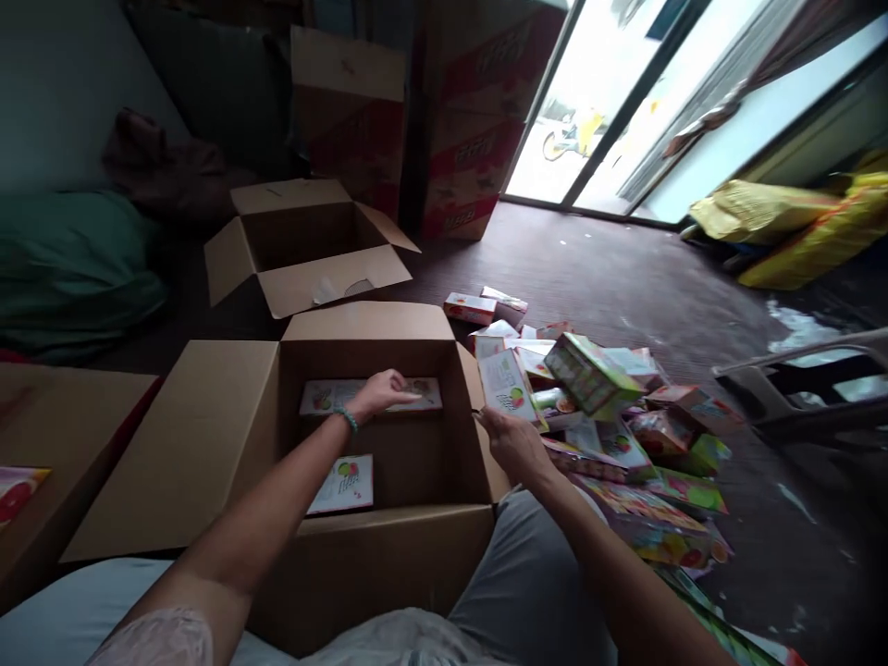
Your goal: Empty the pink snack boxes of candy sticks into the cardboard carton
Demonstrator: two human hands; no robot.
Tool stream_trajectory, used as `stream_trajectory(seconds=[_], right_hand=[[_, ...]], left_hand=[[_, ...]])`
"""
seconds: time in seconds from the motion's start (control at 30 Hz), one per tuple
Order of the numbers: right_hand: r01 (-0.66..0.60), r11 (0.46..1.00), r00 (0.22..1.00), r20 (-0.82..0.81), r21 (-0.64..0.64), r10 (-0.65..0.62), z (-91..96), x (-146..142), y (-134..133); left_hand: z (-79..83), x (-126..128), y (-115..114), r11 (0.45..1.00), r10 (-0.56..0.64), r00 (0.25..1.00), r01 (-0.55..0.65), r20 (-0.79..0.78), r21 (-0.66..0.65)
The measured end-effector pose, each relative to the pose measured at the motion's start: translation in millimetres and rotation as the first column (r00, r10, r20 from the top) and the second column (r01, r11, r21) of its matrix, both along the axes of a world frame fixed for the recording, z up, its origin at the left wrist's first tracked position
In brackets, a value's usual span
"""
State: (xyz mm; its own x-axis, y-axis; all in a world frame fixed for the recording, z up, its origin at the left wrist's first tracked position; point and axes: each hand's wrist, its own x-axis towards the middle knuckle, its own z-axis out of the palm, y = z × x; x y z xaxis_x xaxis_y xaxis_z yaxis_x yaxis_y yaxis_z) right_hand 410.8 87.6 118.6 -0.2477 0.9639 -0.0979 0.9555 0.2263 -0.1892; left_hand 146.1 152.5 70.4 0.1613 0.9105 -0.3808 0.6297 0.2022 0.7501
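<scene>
An open cardboard box (388, 453) sits before me. Inside it, flat printed cartons (323, 396) line the far wall, and another white carton (351, 486) with a fruit picture lies in the near left corner. My left hand (378, 393), with a beaded bracelet at the wrist, hovers over the far row; its fingers are loosely curled, thumb apart, with nothing visible in them. At the box's right edge, my right hand (513, 444) grips a white fruit-printed carton (508, 384) by its near end. Tilted above the pile beside it is a green printed carton (593, 375).
A heap of colourful cartons (645, 509) spreads over the floor at right. Behind stands another open cardboard box (312, 240), with tall red-and-brown boxes (462, 139) farther back. A plastic stool (819, 379) is at far right, and a green sack (69, 268) at left.
</scene>
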Motion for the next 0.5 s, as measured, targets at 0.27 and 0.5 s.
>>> stream_trajectory(seconds=[0.27, 0.5], right_hand=[[-0.077, 0.992, 0.984, -0.17, -0.102, 0.059, -60.9, -25, 59], [-0.105, 0.988, 0.983, -0.164, -0.111, 0.086, -78.3, -31, 64]], left_hand=[[-176.4, -139, -30, 0.899, -0.137, 0.882, -0.081, -0.452, -0.43], [-256.5, -147, -44, 0.835, -0.233, 0.915, 0.014, -0.329, -0.55]])
